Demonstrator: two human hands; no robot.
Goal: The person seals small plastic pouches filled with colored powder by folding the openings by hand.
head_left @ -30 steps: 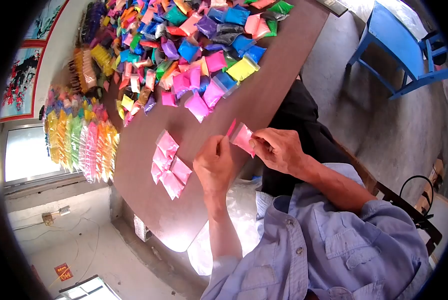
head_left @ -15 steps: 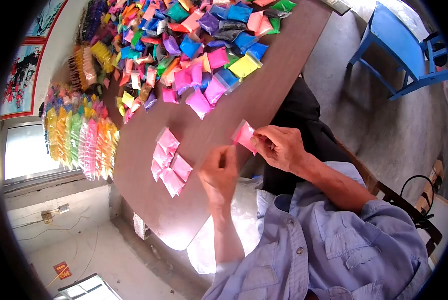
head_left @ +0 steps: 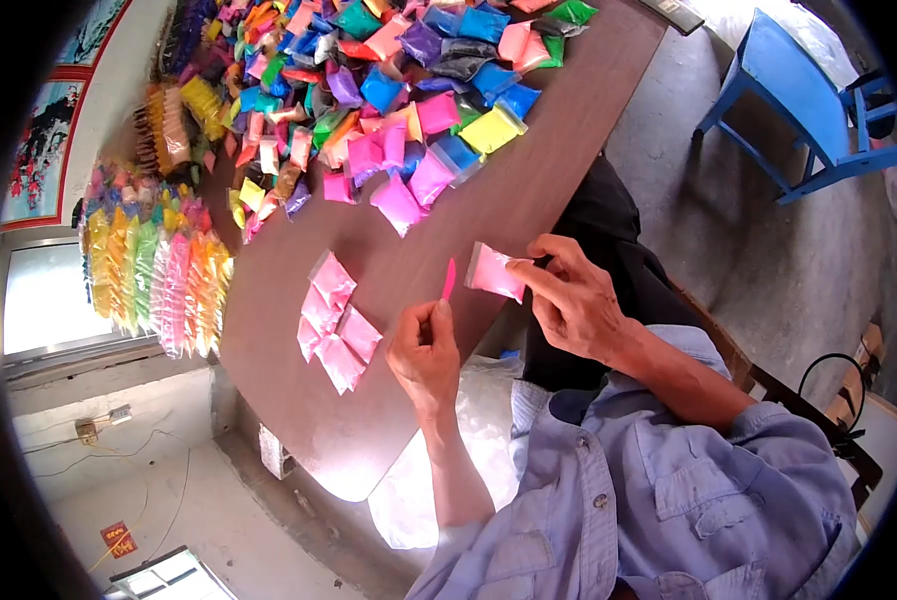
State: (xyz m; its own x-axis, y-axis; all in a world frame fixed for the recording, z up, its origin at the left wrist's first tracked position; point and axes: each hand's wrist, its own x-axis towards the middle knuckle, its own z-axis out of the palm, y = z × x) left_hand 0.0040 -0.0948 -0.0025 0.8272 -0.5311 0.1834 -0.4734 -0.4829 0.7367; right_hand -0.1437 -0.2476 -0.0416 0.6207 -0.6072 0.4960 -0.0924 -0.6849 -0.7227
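Note:
My left hand [head_left: 424, 355] is closed in a pinch around the lower end of a thin bright pink strip [head_left: 449, 279], which points upward. To its right, my right hand [head_left: 576, 300] grips a small clear packet with pink filling [head_left: 492, 272] by its right side, near the table edge. The thumb is partly hidden. Packet and strip are apart. Left of my left hand, several similar pink packets [head_left: 340, 335] lie in a small cluster on the brown table [head_left: 268, 400].
A large heap of multicoloured packets [head_left: 378, 90] covers the far side of the table. Bundles of coloured packets in clear bags [head_left: 153, 270] are at the left. A blue chair [head_left: 793, 90] stands on the floor at right. White plastic sheeting [head_left: 408, 500] is by my lap.
The pink strip now shows above my left fingers, and that hand has dropped slightly. My right hand has shifted its fingers on the packet, which is turned flatter.

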